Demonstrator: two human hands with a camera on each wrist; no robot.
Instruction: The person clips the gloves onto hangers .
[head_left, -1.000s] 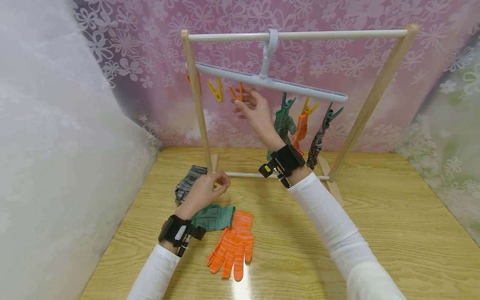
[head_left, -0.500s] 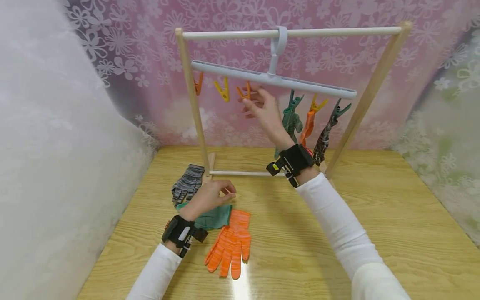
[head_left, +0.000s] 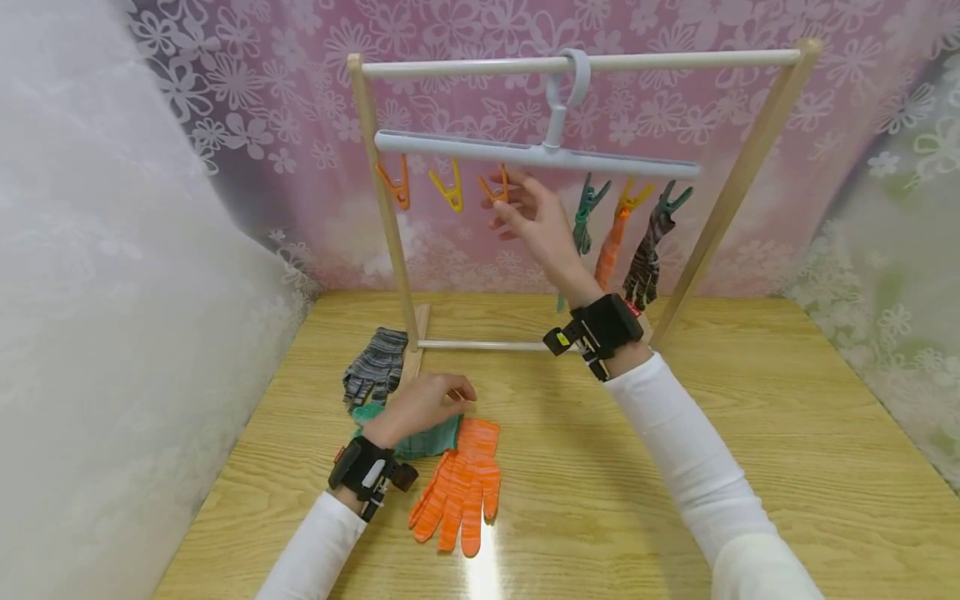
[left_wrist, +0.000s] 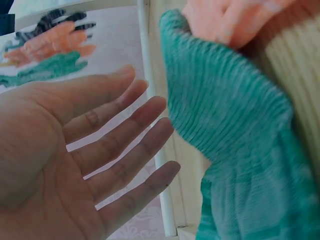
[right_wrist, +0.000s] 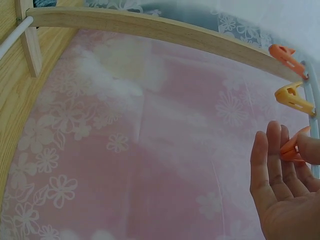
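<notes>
My right hand (head_left: 536, 225) is raised to the grey hanger (head_left: 480, 150), thumb and fingers pinching an orange clothespin (head_left: 495, 193) hanging from its bar. Thumb and fingers lie on either side of that clothespin in the right wrist view. Below, my left hand (head_left: 427, 407) hovers over a green glove (head_left: 435, 437) on the table, its fingers relaxed and holding nothing. The cuff of this green glove (left_wrist: 225, 95) is close to the left fingertips in the left wrist view. An orange glove (head_left: 465, 492) lies beside the green one, and a grey-black glove (head_left: 377, 367) lies behind.
A wooden rack (head_left: 757, 167) carries the hanger. Another orange clothespin (head_left: 397, 187) and a yellow clothespin (head_left: 450, 190) hang at the left. On the right, clothespins hold a green glove (head_left: 582, 235), an orange glove (head_left: 611, 246) and a patterned dark glove (head_left: 645, 258).
The hanger has swung from tilting down at the right to nearly level and shifted right. My right hand has moved right with the clothespin; my left hand has shifted right and lower, toward me.
</notes>
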